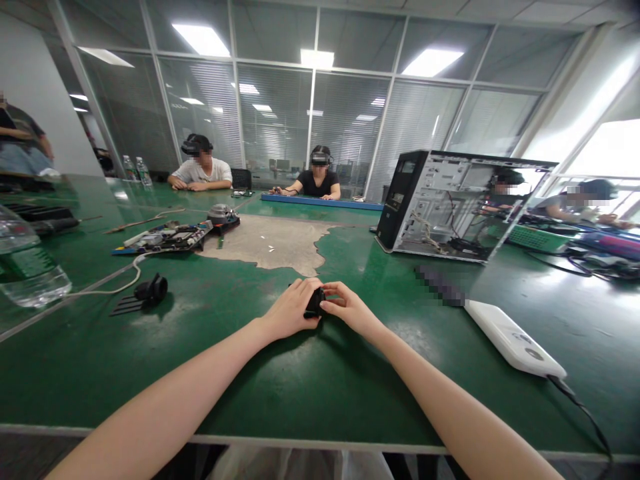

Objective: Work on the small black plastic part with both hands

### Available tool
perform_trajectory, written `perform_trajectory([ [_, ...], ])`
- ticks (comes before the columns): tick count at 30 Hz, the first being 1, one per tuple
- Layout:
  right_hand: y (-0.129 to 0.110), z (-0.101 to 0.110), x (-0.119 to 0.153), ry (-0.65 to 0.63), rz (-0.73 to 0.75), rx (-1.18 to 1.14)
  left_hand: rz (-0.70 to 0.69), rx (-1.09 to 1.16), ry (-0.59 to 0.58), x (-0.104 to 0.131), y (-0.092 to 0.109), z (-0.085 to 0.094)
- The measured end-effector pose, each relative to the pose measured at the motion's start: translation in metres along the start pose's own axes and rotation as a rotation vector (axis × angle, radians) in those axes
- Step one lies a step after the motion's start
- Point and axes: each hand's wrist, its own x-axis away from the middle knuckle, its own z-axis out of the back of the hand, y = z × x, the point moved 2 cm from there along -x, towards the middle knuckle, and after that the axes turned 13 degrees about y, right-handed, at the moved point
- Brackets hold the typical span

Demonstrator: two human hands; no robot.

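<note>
A small black object (314, 303) is held just above or on the green table (225, 387); its kind is hard to make out because fingers cover much of it. My left hand (290, 310) curls over it from the left, fingers closed around its top and side. From the right, my right hand (350, 310) pinches its edge between thumb and fingers. To the left lies a black plastic part (150, 288) with a round cup-like end and flat prongs, apart from both hands.
An opened computer case (405, 200) stands back right. A white power bank (515, 339) with a black cable lies at right. Back left are a circuit board (167, 237) and a heatsink fan (223, 217). A water bottle (30, 267) stands far left. Several people sit around the table.
</note>
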Motion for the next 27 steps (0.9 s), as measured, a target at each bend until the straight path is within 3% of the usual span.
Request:
perform_trajectory([
  [7,-0.007,0.001,0.003,-0.044,0.012,-0.018,0.001,-0.023,0.014,0.000,0.002,0.003],
  [17,0.005,-0.001,-0.002,0.061,-0.057,0.024,0.015,-0.041,0.009,-0.001,0.001,0.004],
  [23,-0.003,0.000,0.001,-0.029,0.000,-0.030,0.019,-0.043,0.010,-0.001,0.001,0.004],
  [27,-0.005,0.000,0.002,-0.011,-0.029,-0.019,0.015,-0.051,0.011,-0.001,0.000,0.004],
])
